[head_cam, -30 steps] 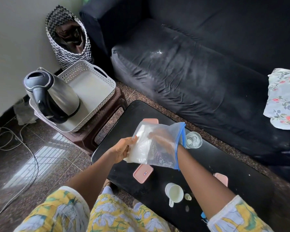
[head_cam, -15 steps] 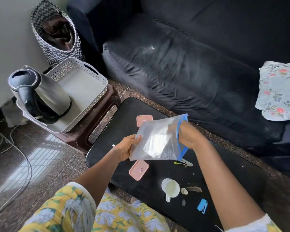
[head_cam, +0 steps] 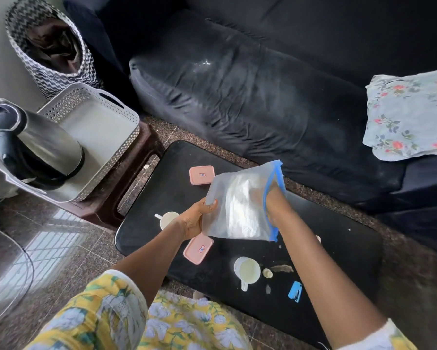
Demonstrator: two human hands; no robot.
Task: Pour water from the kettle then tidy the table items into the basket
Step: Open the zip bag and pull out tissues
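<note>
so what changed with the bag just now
The right hand, at the blue-rimmed mouth of the plastic bag half a second ago, has pushed back inside. The left hand still grips its closed end. The kettle stays in the basket; cups and pink containers stay on the table.

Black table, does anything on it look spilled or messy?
Yes: a brownish streak lies on the black table beside the white cup near the front edge, with pale specks scattered around it. It looks like spill residue or crumbs, though I cannot tell which.
</note>
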